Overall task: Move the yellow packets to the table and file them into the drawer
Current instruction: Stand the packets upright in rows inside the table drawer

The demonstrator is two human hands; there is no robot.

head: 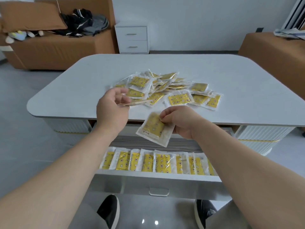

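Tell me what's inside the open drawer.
A row of yellow packets, overlapping, lines the front of the drawer, with a grey lining showing behind them. The drawer's rear is hidden by the tabletop and by the held packet.

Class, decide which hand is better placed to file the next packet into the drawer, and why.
Right: the right hand pinches a packet over the open drawer; the left hand holds a stack over the table.

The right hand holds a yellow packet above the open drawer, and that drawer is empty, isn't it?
Not quite. The head view shows the drawer is not empty: a row of yellow packets lines its front. The rest holds: the right hand pinches a yellow packet above the open drawer.
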